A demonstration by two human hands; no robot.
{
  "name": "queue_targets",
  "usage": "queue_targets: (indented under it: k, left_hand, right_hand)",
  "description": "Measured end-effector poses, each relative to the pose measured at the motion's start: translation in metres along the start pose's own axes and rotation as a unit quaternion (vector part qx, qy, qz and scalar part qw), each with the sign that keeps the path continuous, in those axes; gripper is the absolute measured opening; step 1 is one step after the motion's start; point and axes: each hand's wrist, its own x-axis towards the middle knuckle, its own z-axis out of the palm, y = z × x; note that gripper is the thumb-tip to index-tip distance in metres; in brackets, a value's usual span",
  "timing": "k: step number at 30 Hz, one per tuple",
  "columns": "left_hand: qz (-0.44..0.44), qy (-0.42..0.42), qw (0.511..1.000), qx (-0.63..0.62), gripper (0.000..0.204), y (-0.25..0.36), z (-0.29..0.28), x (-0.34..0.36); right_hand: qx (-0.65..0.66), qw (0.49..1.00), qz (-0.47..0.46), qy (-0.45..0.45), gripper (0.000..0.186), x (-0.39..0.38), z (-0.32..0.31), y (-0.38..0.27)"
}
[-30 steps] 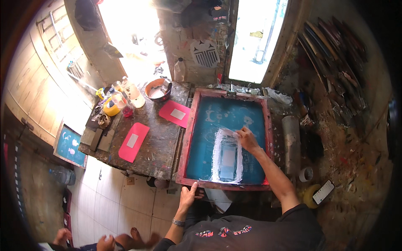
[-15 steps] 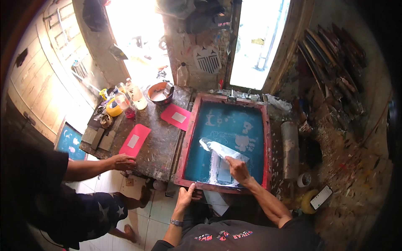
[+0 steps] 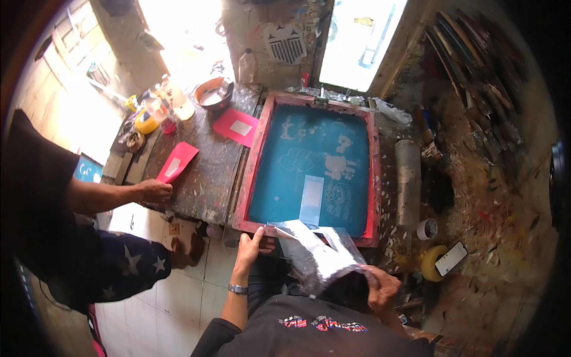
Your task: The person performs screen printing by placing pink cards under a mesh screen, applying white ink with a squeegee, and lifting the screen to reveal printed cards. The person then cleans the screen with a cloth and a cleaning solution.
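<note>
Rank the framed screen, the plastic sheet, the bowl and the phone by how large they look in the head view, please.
1. Framed screen
2. Plastic sheet
3. Bowl
4. Phone

This is apparent size only; nearness to the camera may favour the sheet.

Daylight, overexposed, through wide opening (image 3: 184, 35) upper left and tall narrow opening (image 3: 364, 41) upper right. Between them, paint-stained wall section (image 3: 253, 24). Pale panelled surface (image 3: 44, 101) far left, sunlit. Dark wooden worktop (image 3: 202, 184), worn and paint-spotted, left of centre. Light tiled floor (image 3: 190, 288) below, seams visible. Brown, paint-flecked surface (image 3: 488, 238) right, dimmer.
</note>
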Motion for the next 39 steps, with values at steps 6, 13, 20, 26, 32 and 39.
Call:
queue_targets:
  k: [6,13,20,26,32,39]
  left_hand:
    - [-0.021,0.012,1.0,-0.015,0.048,0.003,0.002,-0.002]
    - [-0.033,0.046,0.998,-0.022,0.051,0.013,0.004,-0.012]
    - [-0.067,0.044,0.997,-0.002,0.053,0.014,0.004,-0.009]
    - [-0.071,-0.069,0.981,0.166,0.064,0.045,-0.023,-0.019]
    - [0.154,0.137,0.945,0.253,0.04,0.113,-0.1,0.044]
    - [0.229,0.371,0.764,0.476,0.05,0.088,-0.126,0.168]
  right_hand:
    - [0.061,0.978,0.148,0.133,0.019,0.019,-0.024,0.003]
    - [0.094,0.963,0.137,0.21,0.022,0.094,-0.04,0.025]
    - [-0.326,0.909,-0.134,0.223,0.037,0.172,-0.123,-0.036]
    - [-0.268,0.936,-0.206,-0.101,0.03,0.286,-0.151,-0.127]
    - [-0.348,0.895,-0.224,-0.165,0.018,0.376,-0.107,-0.197]
    - [-0.179,0.953,-0.189,-0.157,0.045,0.56,-0.013,-0.253]
